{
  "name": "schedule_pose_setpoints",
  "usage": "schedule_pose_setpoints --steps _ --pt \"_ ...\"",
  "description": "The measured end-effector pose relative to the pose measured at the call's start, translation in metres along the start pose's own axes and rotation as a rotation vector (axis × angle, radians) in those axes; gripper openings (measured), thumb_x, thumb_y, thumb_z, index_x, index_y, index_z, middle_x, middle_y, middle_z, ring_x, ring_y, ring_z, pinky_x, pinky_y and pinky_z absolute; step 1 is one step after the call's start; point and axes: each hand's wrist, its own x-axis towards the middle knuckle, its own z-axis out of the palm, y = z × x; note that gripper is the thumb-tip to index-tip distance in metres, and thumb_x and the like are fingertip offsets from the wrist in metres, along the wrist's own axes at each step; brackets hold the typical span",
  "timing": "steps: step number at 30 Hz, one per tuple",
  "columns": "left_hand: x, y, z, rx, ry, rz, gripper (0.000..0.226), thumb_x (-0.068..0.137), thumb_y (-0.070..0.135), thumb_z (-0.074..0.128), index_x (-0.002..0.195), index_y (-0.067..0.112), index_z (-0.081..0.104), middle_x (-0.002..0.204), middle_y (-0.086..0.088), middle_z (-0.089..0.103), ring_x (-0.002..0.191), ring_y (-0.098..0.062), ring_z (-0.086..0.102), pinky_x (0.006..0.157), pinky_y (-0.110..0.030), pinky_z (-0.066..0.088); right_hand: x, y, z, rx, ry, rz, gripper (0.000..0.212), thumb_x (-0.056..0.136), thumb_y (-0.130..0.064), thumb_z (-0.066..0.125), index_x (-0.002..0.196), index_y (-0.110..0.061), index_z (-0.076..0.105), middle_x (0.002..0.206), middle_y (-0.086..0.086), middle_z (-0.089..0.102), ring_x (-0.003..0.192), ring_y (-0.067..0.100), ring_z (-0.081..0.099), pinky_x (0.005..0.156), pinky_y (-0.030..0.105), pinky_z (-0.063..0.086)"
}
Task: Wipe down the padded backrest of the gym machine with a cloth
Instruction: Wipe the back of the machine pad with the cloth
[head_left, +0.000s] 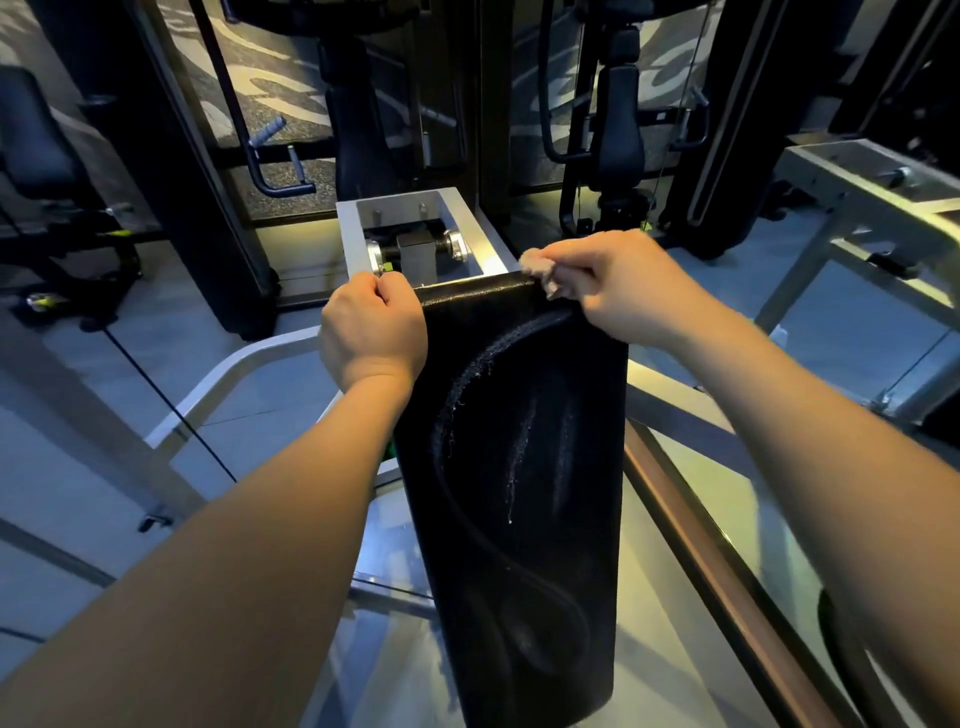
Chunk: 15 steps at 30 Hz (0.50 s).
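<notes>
The black padded backrest stands upright in the middle, seen from above, with curved seams and pale streaks of lint or moisture on its face. My left hand grips the pad's top left corner, fingers curled over the edge. My right hand sits at the top right corner and holds a small bunched beige cloth, pressing it against the pad's top edge. Most of the cloth is hidden inside my fist.
A silver metal frame with rollers sits just behind the pad. Grey frame tubes run left and right of it. A brown rail slants down at the right. Dark gym machines and mirrors stand beyond.
</notes>
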Motion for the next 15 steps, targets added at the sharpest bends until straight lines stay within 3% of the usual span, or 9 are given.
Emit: schedule_pose_setpoints --steps 2,4,8,10,12,15 --pt "0.001 -0.001 0.001 0.004 0.01 0.003 0.039 0.097 0.026 0.04 0.059 0.016 0.037 0.062 0.001 0.043 0.061 -0.023 0.041 0.049 -0.029 0.019 -0.001 0.013 -0.009 -0.011 0.002 0.098 0.032 0.103 -0.014 0.052 0.118 -0.034 0.073 0.101 -0.004 0.074 0.086 0.009 0.063 0.074 0.029 0.049" --pt "0.001 -0.002 0.001 0.009 0.009 0.011 0.04 0.097 0.026 0.04 0.059 0.016 0.038 0.062 0.002 0.043 0.056 -0.017 0.038 0.049 -0.028 0.019 0.003 0.009 -0.003 -0.017 0.049 0.124 0.03 0.102 -0.013 0.052 0.111 -0.028 0.075 0.098 -0.001 0.075 0.088 0.017 0.065 0.077 0.033 0.053" --pt "0.001 -0.002 0.0 0.015 0.001 0.021 0.039 0.098 0.025 0.04 0.06 0.016 0.039 0.062 0.001 0.044 0.056 -0.011 0.036 0.05 -0.027 0.02 0.011 -0.037 0.023 -0.067 0.046 -0.025 0.025 0.099 -0.01 0.051 0.105 -0.017 0.074 0.095 0.001 0.073 0.089 0.023 0.063 0.077 0.037 0.052" --pt "0.001 -0.002 0.0 0.013 -0.01 0.018 0.039 0.098 0.025 0.04 0.061 0.015 0.04 0.063 0.001 0.044 0.056 -0.013 0.037 0.05 -0.026 0.021 0.011 -0.04 0.02 -0.063 -0.01 -0.08 0.022 0.099 -0.01 0.051 0.102 -0.019 0.071 0.089 -0.001 0.07 0.084 0.019 0.062 0.073 0.038 0.053" --pt "0.001 -0.002 0.0 0.009 -0.014 0.018 0.037 0.097 0.026 0.039 0.063 0.013 0.042 0.064 0.0 0.046 0.058 -0.018 0.039 0.05 -0.027 0.022 0.006 -0.021 0.005 -0.037 -0.057 -0.037 0.027 0.099 -0.007 0.052 0.103 -0.026 0.071 0.088 -0.005 0.069 0.085 0.014 0.063 0.072 0.031 0.049" --pt "0.001 -0.004 0.0 0.005 -0.003 0.027 0.036 0.097 0.026 0.039 0.064 0.011 0.044 0.065 -0.001 0.048 0.062 -0.023 0.042 0.05 -0.028 0.022 -0.003 0.003 -0.007 -0.07 0.031 0.124 0.031 0.1 -0.007 0.05 0.099 -0.03 0.071 0.087 -0.004 0.069 0.084 0.021 0.062 0.065 0.03 0.041"
